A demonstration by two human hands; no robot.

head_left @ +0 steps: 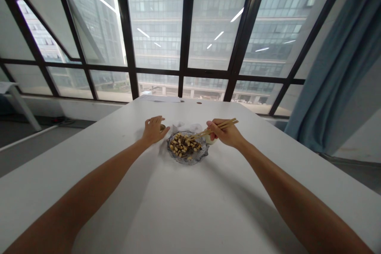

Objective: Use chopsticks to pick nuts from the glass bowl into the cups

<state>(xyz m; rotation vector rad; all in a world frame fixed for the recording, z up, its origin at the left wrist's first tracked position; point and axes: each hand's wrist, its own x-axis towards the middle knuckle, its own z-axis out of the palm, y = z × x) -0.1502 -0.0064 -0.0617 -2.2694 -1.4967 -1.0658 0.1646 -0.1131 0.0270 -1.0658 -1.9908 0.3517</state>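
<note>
A clear glass plate (pixel 190 162) with a scalloped rim stands on the table. On it lies a heap of pale nut-like pieces (pixel 180 147) mixed with thin dark bits, too small to name. My right hand (pixel 226 131), closed on wooden chopsticks (pixel 202 133), is at the plate's right side. The chopstick tips reach into the heap; whether they pinch a piece, I cannot tell. At the left of the plate, my left hand (pixel 153 131) curves its fingers and thumb around a small round container (pixel 162 127), mostly hidden, with something brownish showing.
Behind the plate stand small clear cups (pixel 195 127), and a pale one (pixel 210 139) is partly under my right hand. Papers (pixel 162 98) and a small brown round object (pixel 199 102) lie at the white table's (pixel 184 206) far edge. A blue curtain (pixel 333 75) hangs right.
</note>
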